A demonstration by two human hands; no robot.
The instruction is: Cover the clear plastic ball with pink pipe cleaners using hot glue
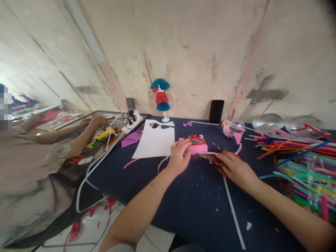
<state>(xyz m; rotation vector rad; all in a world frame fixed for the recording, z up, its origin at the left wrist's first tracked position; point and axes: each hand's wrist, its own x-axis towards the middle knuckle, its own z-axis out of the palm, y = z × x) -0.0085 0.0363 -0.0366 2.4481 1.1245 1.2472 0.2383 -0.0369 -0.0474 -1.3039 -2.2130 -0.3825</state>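
Observation:
My left hand is closed on the left side of a pink fuzzy craft piece, which has a red and orange rim over a clear top. In my right hand is a pair of scissors with orange handles. The blades point left, at the lower edge of the pink piece, near a pink pipe cleaner that runs right from it. Whether the blades touch the strand, I cannot tell. A similar pink piece with a clear dome sits behind my right hand.
Several coloured pipe cleaners are heaped at the right. White paper, a doll-like figure on a stand and a phone stand or lie behind. A co-worker's arm, glue gun and power strip are left.

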